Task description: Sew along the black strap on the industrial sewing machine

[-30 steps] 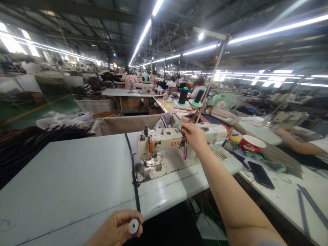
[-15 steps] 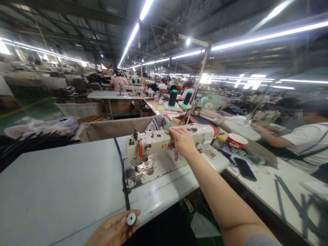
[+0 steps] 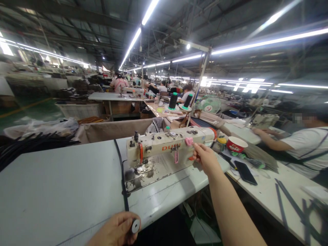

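Observation:
Low in the view my left hand (image 3: 116,229) is closed around a small bobbin (image 3: 135,225), its pale round face with a centre hole turned to me and dark thread on its rim. My right hand (image 3: 206,159) has its fingers pinched at the right front of the white sewing machine (image 3: 153,141), just beside a pink ornament (image 3: 189,141). Whatever its fingertips grip there is hidden. A pink-edged lever (image 3: 176,157) hangs from the machine's front. Left of the machine bed, a black strip (image 3: 120,160) runs over the table (image 3: 64,184) down toward my left hand.
Two black thread cones (image 3: 173,101) stand behind the machine. On the right-hand table are a phone (image 3: 245,172), a red bowl (image 3: 235,145) and dark strips (image 3: 289,194). A co-worker (image 3: 304,143) sits at right. Black strips (image 3: 28,143) and plastic bags lie at left.
My right hand has moved right and down from the machine's top, uncovering the pink ornament. My left hand has turned slightly and shifted a little right, still with the bobbin.

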A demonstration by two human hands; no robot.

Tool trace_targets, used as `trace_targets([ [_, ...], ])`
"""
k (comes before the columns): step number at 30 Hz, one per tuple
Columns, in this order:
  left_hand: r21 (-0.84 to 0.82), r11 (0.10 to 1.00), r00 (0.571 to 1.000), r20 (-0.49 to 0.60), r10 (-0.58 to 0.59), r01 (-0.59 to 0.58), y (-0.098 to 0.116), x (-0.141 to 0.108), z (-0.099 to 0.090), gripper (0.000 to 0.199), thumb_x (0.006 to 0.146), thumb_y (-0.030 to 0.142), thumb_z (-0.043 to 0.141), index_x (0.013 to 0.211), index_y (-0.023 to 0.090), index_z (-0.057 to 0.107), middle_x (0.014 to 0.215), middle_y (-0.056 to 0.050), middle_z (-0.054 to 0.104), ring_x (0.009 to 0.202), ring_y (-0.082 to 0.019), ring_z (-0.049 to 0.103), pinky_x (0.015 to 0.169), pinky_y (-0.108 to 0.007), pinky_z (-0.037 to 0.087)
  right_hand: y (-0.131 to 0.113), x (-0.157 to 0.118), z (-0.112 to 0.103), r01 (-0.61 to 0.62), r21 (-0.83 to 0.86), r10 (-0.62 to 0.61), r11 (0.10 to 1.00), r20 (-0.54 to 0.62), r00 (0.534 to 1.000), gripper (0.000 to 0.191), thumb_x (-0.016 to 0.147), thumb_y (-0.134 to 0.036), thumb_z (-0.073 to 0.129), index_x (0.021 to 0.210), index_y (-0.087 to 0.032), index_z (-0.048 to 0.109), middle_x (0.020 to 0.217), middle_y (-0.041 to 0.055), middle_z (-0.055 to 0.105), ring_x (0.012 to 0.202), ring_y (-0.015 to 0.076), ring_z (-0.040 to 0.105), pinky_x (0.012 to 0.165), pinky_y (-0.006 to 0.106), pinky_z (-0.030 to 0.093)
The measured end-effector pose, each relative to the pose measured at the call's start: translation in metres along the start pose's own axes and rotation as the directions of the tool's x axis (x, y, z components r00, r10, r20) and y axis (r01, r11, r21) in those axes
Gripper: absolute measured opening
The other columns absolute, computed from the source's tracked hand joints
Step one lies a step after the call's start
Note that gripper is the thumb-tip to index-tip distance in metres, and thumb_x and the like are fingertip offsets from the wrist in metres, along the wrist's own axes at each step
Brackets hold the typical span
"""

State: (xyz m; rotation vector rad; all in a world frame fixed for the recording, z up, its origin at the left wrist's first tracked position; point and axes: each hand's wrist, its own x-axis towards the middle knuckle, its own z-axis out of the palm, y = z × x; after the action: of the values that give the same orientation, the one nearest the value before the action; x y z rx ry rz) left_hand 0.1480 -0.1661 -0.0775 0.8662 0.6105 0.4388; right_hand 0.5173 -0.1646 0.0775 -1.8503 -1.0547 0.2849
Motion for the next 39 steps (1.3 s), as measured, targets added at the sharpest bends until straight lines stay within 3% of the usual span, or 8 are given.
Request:
trace_targets([
  [3,-0.017,0.998,0.997,-0.045,0.059,-0.06,0.013,0.014,0.004,0.052,0.076,0.061,0.085,0.09,0.011,0.078,0.079,-0.007,0.067,0.07,-0.014,0.058,0.066,-0.026,0.044,-0.014,0.03,-0.019,-0.012,-0.234,-0.008,0.972,-0.088,0.996,0.03,0.096,-0.043,0.055,0.087,-0.017,0.068,0.061,0.004,0.064,0.06,0.0228,0.066,0.055,0.03,0.048],
  [7,-0.012,0.996,0.995,-0.048,0.089,-0.09,0.031,0.033,0.005,0.047,0.077,0.051,0.088,0.1,0.01,0.08,0.09,-0.011,0.072,0.08,-0.016,0.063,0.075,-0.027,0.049,-0.045,0.049,-0.021,0.088,-0.519,-0.155,0.85,-0.086,0.984,0.014,0.09,-0.017,0.057,0.084,-0.017,0.07,0.086,0.0153,0.075,0.09,0.0305,0.07,0.075,0.036,0.05],
  [11,-0.083,0.988,0.991,-0.016,0.132,-0.132,0.032,0.043,-0.002,0.046,0.077,0.039,0.091,0.111,0.01,0.081,0.102,-0.014,0.075,0.089,-0.018,0.067,0.085,-0.029,0.052,-0.076,0.054,-0.004,0.285,-0.638,-0.279,0.715,0.113,0.954,0.015,0.088,-0.016,0.062,0.082,-0.02,0.075,0.095,0.0147,0.079,0.096,0.0319,0.072,0.082,0.037,0.048],
  [17,-0.269,0.946,0.982,-0.096,0.163,-0.183,0.016,0.044,-0.017,0.043,0.07,0.03,0.096,0.106,0.009,0.083,0.099,-0.015,0.078,0.088,-0.019,0.07,0.088,-0.031,0.057,-0.098,0.072,0.024,0.543,-0.595,-0.34,0.593,0.425,0.839,0.009,0.085,-0.021,0.074,0.078,-0.024,0.079,0.089,0.0025,0.08,0.088,0.02,0.072,0.075,0.025,0.048],
  [21,-0.413,0.863,0.952,-0.212,0.219,-0.291,0.015,0.046,-0.02,0.046,0.057,0.027,0.102,0.097,0.011,0.084,0.09,-0.011,0.079,0.085,-0.019,0.073,0.089,-0.031,0.06,-0.102,0.087,0.03,0.521,-0.648,-0.344,0.556,0.391,0.854,0.012,0.09,-0.019,0.069,0.087,-0.021,0.08,0.101,0.0085,0.08,0.095,0.0219,0.072,0.082,0.028,0.05],
  [24,-0.476,0.802,0.926,-0.288,0.244,-0.36,0.017,0.051,-0.021,0.048,0.052,0.026,0.104,0.094,0.013,0.084,0.091,-0.009,0.08,0.086,-0.019,0.074,0.09,-0.03,0.061,-0.105,0.09,0.028,0.496,-0.693,-0.305,0.524,0.391,0.868,0.009,0.082,-0.014,0.074,0.08,-0.021,0.08,0.091,0.0101,0.08,0.091,0.0254,0.074,0.079,0.03,0.051],
  [32,-0.487,0.801,0.93,-0.286,0.231,-0.349,0.014,0.058,-0.023,0.047,0.061,0.028,0.1,0.103,0.016,0.083,0.103,-0.011,0.081,0.097,-0.024,0.077,0.091,-0.033,0.062,-0.116,0.089,0.033,0.49,-0.721,-0.26,0.49,0.416,0.872,0.017,0.083,-0.014,0.068,0.085,-0.018,0.084,0.097,0.0154,0.082,0.092,0.0283,0.076,0.077,0.032,0.053],
  [39,-0.484,0.804,0.932,-0.28,0.231,-0.345,0.012,0.067,-0.031,0.052,0.055,0.03,0.102,0.1,0.016,0.08,0.097,-0.01,0.079,0.096,-0.028,0.076,0.095,-0.04,0.059,-0.12,0.086,0.034,0.491,-0.722,-0.27,0.488,0.41,0.871,0.021,0.089,-0.015,0.063,0.087,-0.02,0.084,0.094,0.0123,0.083,0.094,0.0259,0.076,0.077,0.029,0.051],
])
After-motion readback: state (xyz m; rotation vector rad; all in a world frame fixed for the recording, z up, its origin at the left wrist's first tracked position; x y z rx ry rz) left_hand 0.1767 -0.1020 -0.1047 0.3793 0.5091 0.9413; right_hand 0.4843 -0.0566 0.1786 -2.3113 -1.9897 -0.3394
